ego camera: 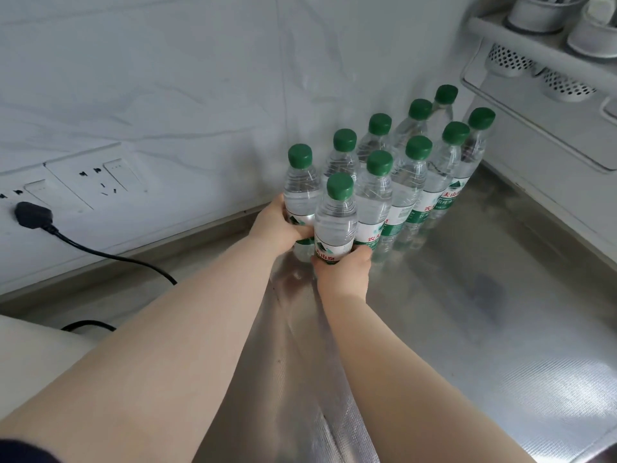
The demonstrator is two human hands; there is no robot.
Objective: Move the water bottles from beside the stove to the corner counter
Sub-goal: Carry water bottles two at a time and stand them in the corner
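Observation:
Several clear water bottles with green caps (410,182) stand upright in two rows on the foil-covered counter (484,295), running into the corner by the wall. My left hand (277,222) is wrapped around the lower part of the nearest bottle in the back row (302,188). My right hand (344,272) grips the base of the nearest bottle in the front row (335,222). Both held bottles are upright and touch their neighbours. I cannot tell whether their bases rest on the counter.
A wall socket strip (83,185) with a black plug and cable (35,215) sits at the left. A white appliance (36,355) stands at the lower left. A white rack with cups and perforated holders (541,58) hangs at the upper right, above the far bottles.

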